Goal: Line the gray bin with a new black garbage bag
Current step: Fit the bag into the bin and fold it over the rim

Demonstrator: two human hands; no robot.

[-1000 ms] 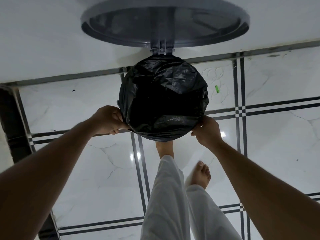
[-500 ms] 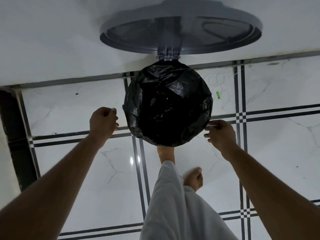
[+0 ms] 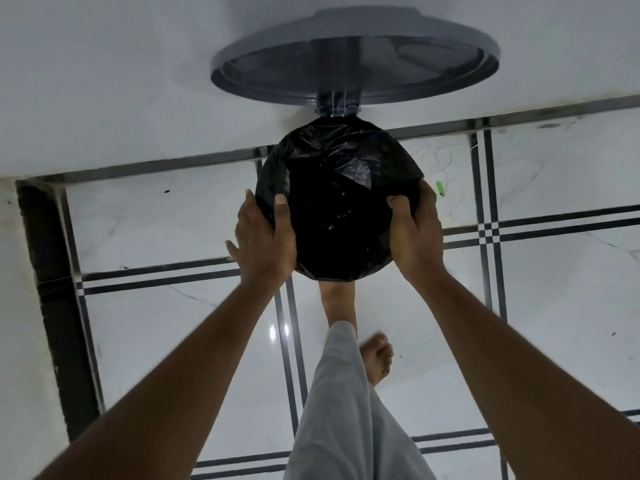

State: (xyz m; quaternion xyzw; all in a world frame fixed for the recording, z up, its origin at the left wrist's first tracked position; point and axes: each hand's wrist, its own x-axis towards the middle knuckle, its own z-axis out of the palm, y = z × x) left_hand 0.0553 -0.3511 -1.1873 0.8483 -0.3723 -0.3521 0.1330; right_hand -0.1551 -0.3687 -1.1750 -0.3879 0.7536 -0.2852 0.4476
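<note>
Left hand (image 3: 265, 242) and right hand (image 3: 414, 233) grip bagged bin (image 3: 337, 206) (lid (image 3: 353, 57) up).

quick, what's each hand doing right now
Left hand: grips the left rim of the bin through the black garbage bag, thumb hooked inside.
Right hand: grips the right rim the same way, thumb inside.

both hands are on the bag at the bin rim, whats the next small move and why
Probably press the black bag down over the rim: the left hand and right hand grip opposite sides, thumbs inside, with the lid open.
</note>
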